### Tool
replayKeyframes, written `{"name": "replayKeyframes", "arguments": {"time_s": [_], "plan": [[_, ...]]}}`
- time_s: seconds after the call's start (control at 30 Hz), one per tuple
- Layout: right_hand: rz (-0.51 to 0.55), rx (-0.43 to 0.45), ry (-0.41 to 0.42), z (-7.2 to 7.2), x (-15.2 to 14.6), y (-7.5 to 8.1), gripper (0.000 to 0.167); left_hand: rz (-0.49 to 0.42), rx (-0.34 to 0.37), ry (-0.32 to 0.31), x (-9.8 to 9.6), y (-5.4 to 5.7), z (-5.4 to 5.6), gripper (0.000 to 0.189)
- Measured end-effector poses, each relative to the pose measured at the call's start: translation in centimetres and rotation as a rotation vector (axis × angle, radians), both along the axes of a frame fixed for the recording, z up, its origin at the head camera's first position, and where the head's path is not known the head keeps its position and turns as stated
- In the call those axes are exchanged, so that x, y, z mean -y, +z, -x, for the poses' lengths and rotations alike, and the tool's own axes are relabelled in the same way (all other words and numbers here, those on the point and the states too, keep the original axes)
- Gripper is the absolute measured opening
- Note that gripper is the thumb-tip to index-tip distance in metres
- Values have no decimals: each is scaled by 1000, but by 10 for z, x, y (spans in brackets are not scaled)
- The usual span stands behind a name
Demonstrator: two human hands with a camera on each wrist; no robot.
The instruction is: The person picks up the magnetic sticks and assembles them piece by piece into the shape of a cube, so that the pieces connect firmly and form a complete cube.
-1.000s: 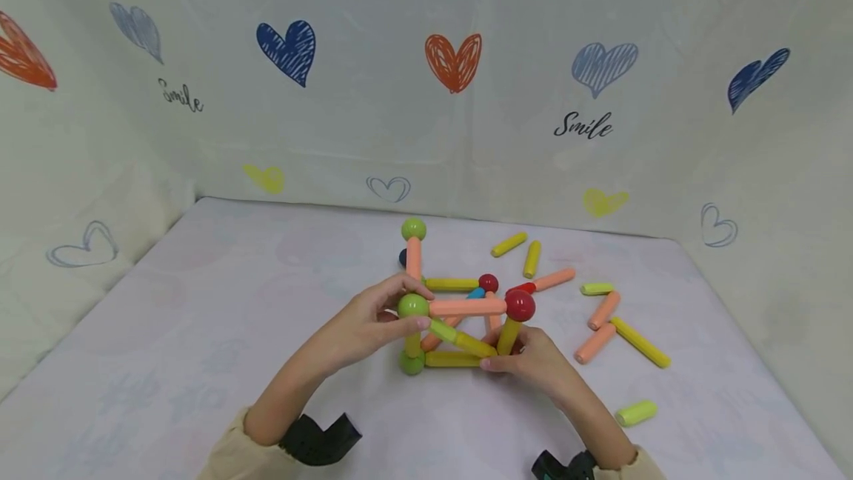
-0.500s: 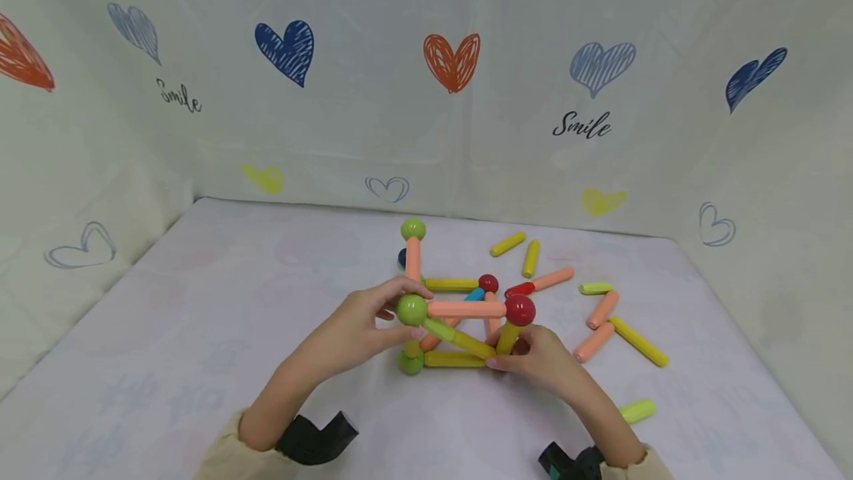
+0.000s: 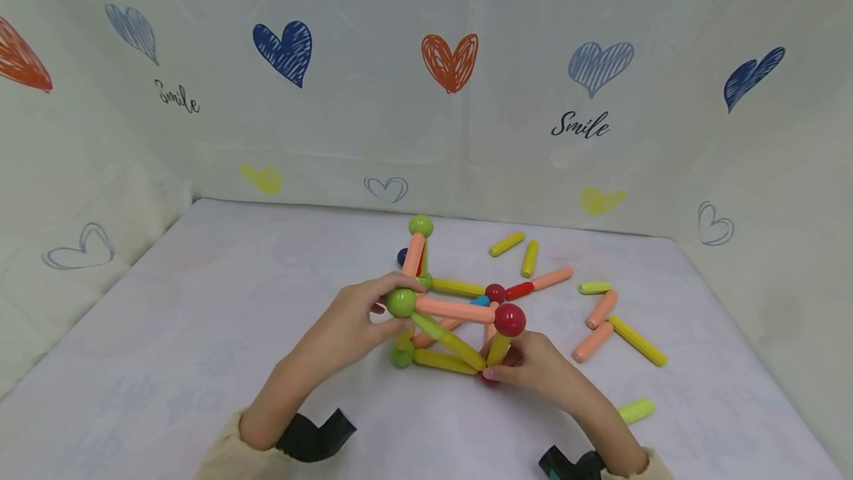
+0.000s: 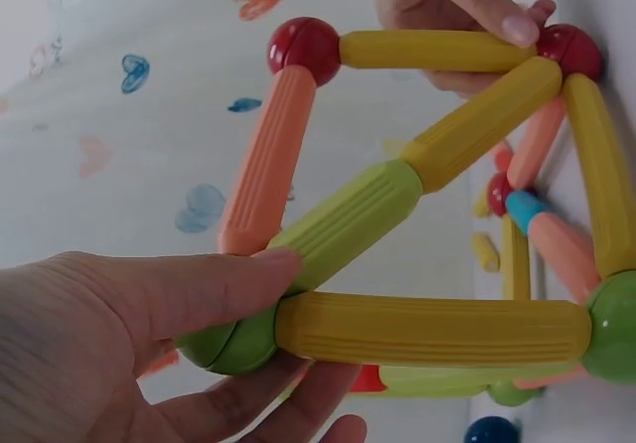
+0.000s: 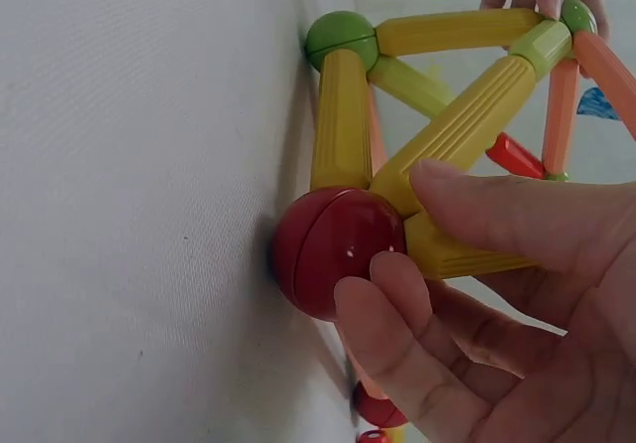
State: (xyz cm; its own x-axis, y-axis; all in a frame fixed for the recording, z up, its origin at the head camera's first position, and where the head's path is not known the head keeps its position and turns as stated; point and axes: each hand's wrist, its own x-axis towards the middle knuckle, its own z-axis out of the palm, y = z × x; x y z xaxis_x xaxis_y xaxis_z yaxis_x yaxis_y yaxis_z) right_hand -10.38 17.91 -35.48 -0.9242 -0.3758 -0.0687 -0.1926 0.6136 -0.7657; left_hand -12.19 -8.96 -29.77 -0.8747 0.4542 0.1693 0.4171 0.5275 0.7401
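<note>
A frame of magnetic rods and balls (image 3: 453, 310) stands mid-table, leaning askew. My left hand (image 3: 395, 311) pinches the green ball (image 3: 402, 303) at its upper left corner; in the left wrist view the thumb lies along that green ball (image 4: 229, 342), where yellow, green and orange rods meet. My right hand (image 3: 504, 363) grips the frame's lower right corner. In the right wrist view its fingers curl round the red ball (image 5: 338, 249) and the yellow rod (image 5: 467, 115) above it. An orange rod (image 3: 455, 310) links the green ball to an upper red ball (image 3: 509, 319).
Loose rods lie right of the frame: two yellow (image 3: 508, 244), an orange-and-red pair (image 3: 540, 281), a short green (image 3: 595, 287), two orange (image 3: 603, 310), a long yellow (image 3: 638, 341) and a green one (image 3: 634, 411) near the front. Cloth walls with hearts enclose the table.
The frame has twisted and leaned: the held green ball shifted left, the upper red ball dropped lower and left, and the rear orange upright now tilts. Both hands kept their grips.
</note>
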Motion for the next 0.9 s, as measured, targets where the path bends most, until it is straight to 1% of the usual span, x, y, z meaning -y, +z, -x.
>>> {"name": "replayKeyframes", "arguments": {"time_s": [0.03, 0.17, 0.27, 0.33, 0.47, 0.57, 0.67, 0.77, 0.83, 0.9], "plan": [[3, -10, 10, -1, 2, 0, 24, -3, 6, 6, 1, 0, 0, 39], [-42, -67, 26, -7, 8, 1, 21, -9, 29, 22, 3, 1, 3, 43], [-83, -86, 29, -10, 14, 2, 15, -13, 25, 42, 4, 0, 5, 47], [-95, -83, 29, -13, 19, 3, 15, -17, 6, 59, 4, -1, 6, 49], [-101, -69, 35, -18, 29, 4, 18, -36, -58, 105, 6, -4, 8, 52], [-101, -105, 67, -23, 37, 3, 20, -58, -106, 149, 7, -7, 11, 53], [-98, -141, 108, -26, 43, 2, 19, -79, -136, 190, 9, -10, 13, 53], [-104, -149, 128, -28, 46, 3, 17, -92, -154, 205, 12, -11, 16, 53], [-116, -122, 112, -27, 44, 6, 17, -81, -160, 208, 13, -10, 16, 54], [-136, -111, 67, -25, 39, 8, 19, -46, -172, 224, 12, -8, 14, 55]]}}
